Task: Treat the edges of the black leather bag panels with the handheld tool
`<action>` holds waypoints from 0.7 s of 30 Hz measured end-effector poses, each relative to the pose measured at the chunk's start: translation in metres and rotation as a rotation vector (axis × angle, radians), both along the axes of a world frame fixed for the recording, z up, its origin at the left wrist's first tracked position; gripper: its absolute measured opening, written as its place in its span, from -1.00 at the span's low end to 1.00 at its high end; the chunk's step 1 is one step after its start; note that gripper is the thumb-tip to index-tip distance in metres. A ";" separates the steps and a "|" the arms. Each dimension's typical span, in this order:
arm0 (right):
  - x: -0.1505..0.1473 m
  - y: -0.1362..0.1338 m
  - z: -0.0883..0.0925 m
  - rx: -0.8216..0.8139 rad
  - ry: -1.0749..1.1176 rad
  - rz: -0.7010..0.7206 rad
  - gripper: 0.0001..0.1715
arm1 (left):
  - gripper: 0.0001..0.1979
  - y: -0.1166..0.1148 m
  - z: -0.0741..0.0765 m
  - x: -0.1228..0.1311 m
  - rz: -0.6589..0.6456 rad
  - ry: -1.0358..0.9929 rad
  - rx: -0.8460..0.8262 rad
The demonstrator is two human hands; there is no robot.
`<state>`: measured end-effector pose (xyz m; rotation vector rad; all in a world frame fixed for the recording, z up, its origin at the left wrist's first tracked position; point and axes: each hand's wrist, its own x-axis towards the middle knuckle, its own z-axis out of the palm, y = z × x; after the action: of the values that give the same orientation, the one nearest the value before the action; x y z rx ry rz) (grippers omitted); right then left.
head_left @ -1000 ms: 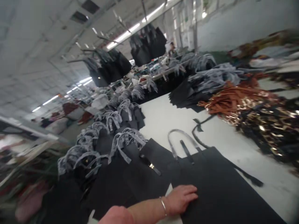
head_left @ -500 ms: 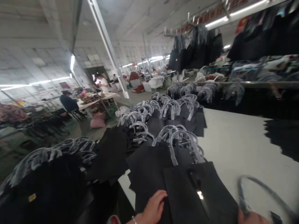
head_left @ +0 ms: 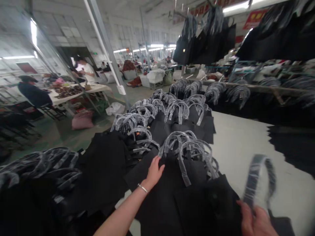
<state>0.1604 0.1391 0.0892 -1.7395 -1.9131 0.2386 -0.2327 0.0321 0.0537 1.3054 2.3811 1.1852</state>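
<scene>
My left hand, with a silver bangle on the wrist, reaches over a pile of black bag panels. Its fingers are stretched out and the thumb stands apart. The fingertips lie at the end of a plastic-wrapped bag handle on the pile; whether they touch it I cannot tell. At the lower right, my right hand is closed on the base of another plastic-wrapped bag handle, blurred and standing upright. Just left of that hand lies a dark panel.
More black panels with wrapped handles cover the table ahead and the left side. The white tabletop shows at right, beside a fanned black stack. Black bags hang from a rack. Two people sit and stand around a far table.
My left hand has moved forward from the near panel to the handles on the pile. The handle in my right hand has turned more upright. The view has swung to the right.
</scene>
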 end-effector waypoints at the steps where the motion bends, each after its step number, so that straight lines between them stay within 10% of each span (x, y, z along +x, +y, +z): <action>1: -0.022 -0.006 0.004 -0.022 0.015 0.044 -0.59 | -0.53 0.018 0.006 -0.009 -0.002 0.044 -0.053; 11: -0.126 -0.016 -0.062 -0.046 0.174 0.156 -0.17 | -0.28 0.111 0.013 -0.055 -0.147 0.297 -0.448; 17: -0.161 -0.032 0.004 -0.022 0.284 0.212 -0.53 | -0.34 0.123 0.005 -0.066 -0.286 0.191 -0.618; 21: -0.181 -0.051 0.039 -0.380 0.643 0.363 -0.56 | -0.42 0.122 0.000 -0.067 -0.319 0.165 -0.541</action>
<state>-0.0210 0.0877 0.1280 -1.2722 -1.7303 1.2035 -0.2993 0.1538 0.0541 1.5384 2.2458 0.3223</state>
